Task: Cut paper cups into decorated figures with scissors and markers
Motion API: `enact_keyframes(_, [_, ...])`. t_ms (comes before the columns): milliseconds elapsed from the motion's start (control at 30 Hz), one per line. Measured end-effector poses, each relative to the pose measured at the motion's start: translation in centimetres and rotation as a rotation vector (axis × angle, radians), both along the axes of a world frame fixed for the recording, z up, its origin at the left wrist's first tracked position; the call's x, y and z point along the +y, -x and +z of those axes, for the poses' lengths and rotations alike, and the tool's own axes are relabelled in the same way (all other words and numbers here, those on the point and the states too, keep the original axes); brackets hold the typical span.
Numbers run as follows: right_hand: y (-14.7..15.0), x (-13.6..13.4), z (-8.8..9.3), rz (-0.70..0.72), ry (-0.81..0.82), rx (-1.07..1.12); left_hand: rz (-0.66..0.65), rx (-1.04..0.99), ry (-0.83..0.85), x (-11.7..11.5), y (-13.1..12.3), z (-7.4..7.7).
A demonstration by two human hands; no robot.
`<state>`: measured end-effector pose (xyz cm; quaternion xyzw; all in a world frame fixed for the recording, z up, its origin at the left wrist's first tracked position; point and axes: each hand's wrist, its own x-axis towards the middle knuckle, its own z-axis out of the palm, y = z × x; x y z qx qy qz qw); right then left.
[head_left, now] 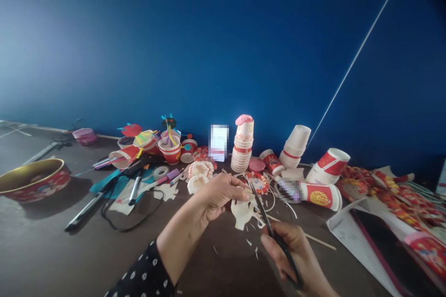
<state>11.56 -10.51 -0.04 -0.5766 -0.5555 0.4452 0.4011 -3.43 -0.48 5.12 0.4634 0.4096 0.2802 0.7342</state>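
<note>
My left hand is closed in a pinch on a cream paper cutout, holding it just above the dark table. My right hand grips black scissors; their blades point up and left and meet the cutout's right edge. Small paper scraps lie on the table under the cutout. A dotted black sleeve covers my left forearm.
A stack of paper cups and toppled red-and-white cups stand behind my hands. Decorated cups, pens and tape lie at left, with a red and gold tin bowl far left. Red printed papers lie at right. A blue wall rises behind.
</note>
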Motion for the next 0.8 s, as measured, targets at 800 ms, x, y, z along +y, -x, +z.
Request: enact_keyframes(800, [-2.3, 2.4, -2.9, -0.353, -0.275, 0.367, 0.04, -0.067, 0.11, -1.0, -3.4, -3.7])
